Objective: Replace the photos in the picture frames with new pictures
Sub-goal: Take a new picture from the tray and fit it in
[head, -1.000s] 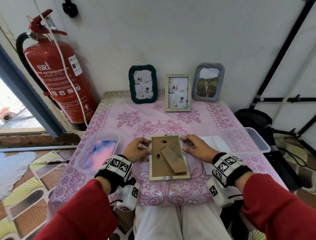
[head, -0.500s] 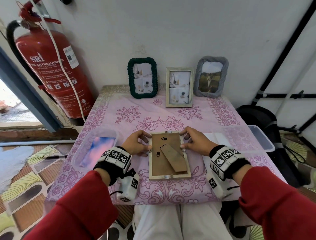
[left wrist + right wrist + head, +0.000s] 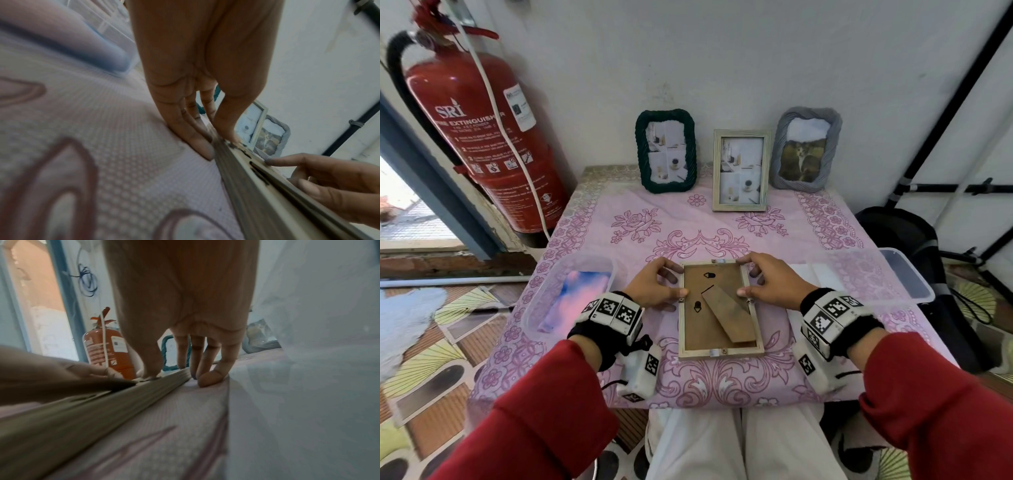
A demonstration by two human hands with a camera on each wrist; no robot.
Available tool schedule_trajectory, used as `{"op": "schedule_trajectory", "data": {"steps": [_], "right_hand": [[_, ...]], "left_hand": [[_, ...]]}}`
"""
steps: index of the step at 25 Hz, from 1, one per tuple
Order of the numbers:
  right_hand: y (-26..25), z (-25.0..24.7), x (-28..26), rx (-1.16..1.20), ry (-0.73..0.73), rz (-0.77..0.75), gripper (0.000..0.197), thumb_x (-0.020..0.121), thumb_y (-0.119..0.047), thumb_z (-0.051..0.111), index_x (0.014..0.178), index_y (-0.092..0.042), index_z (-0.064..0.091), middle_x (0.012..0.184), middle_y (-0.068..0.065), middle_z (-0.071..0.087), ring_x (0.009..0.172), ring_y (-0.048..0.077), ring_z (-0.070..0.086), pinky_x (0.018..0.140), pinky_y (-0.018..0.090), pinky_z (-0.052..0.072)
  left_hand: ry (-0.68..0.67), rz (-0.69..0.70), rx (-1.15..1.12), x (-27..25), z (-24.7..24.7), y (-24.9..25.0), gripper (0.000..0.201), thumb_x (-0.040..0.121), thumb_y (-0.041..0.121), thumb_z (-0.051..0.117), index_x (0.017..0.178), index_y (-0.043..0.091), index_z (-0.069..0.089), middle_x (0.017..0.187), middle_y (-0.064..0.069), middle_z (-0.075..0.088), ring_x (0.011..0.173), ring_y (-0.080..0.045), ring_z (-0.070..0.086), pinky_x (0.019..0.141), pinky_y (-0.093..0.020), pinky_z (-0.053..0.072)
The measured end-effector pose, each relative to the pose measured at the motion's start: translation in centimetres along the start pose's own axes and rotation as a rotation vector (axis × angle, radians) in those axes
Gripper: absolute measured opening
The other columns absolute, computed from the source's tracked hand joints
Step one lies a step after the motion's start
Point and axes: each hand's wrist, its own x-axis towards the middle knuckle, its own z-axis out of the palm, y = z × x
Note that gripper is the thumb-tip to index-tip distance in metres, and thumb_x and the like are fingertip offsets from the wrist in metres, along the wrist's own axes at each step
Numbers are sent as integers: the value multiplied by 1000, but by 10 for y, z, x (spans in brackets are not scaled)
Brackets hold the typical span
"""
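- Landmark: the face-down frame lay flat on the pink tablecloth near the table's front edge, brown backing board up and its stand flap folded flat; judged, it lay that way so the backing could be opened and the photo changed.
- Left of the frame, a clear tub held a pink-and-blue print, probably a supply of new pictures within reach; one tub on that side.
- Just left of the frame, the left hand had its thumb tip on the frame's left rail while the fingers curled at the top left corner and side; the left wrist view showed fingertips resting on the cloth against the rail. It seemed to steady the frame and work a backing tab.
- Just right of the frame, the right hand mirrored this, thumb on the right rail, fingers curled at the top right corner.
- Right of the frame, a second clear tub with white sheets beside it; two tubs altogether.
- Behind the frame, three frames stood propped at the wall: a dark green frame, a pale wooden frame, a grey frame. Four frames in all.
- Far left of the frame, one fire extinguisher.
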Motion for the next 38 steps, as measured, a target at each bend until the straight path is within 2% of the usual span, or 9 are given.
{"op": "schedule_trajectory", "data": {"steps": [4,11,14,17,24,27,31,35,38], "right_hand": [[0,7,-5,-68,46,-30,49,87,-25,63,132,-11,49,120,11,56,109,24,52,91,29,40],[4,2,-6,37,43,-25,54,82,-24,71,131,-14,52,108,8,55,88,10,47,70,10,32],[6,1,-5,51,26,-16,58,79,-25,73,132,-14,51,103,3,49,85,10,46,70,9,32],[6,1,-5,55,25,-12,60,78,-26,74,132,-14,50,104,4,50,86,10,46,70,8,32],[4,-1,-4,41,20,-7,66,71,-32,80,128,-16,53,100,-2,48,85,9,48,72,14,36],[4,-1,-4,43,16,-5,65,71,-32,80,128,-15,54,108,4,54,90,10,49,76,17,39],[2,6,-6,-13,45,-19,60,79,-32,73,131,-13,52,120,11,56,107,21,54,90,27,42],[1,8,-7,-36,37,-15,61,79,-33,72,132,-13,50,121,13,55,112,23,53,92,27,40],[0,4,-7,1,18,-7,65,75,-33,76,131,-13,51,123,12,55,110,23,54,92,28,43]], "left_hand": [[2,9,-32,-3,3,0,19,91,4,55,107,10,47,85,-1,44,63,-19,52,48,-22,55],[40,28,8,-3,5,0,24,87,5,62,106,10,49,87,-2,44,60,-22,53,44,-23,54],[54,22,-8,-1,7,-2,26,84,6,65,104,10,49,85,-2,43,57,-21,52,43,-24,52],[61,15,-11,1,9,-2,30,82,7,69,103,11,48,85,-3,42,57,-23,52,42,-23,49],[26,10,53,2,9,-1,33,78,8,72,100,15,49,85,0,41,56,-18,52,41,-22,49],[3,7,71,1,9,2,34,78,7,73,101,15,50,85,1,41,56,-17,51,41,-20,49],[25,10,-6,-2,12,0,26,86,5,63,106,11,49,83,0,40,57,-19,47,42,-20,43],[36,40,29,-5,15,0,32,84,2,64,112,8,49,86,-1,39,57,-19,46,38,-17,42],[30,7,60,-5,12,2,33,80,6,70,106,12,51,89,0,41,57,-16,50,42,-17,46]]}}
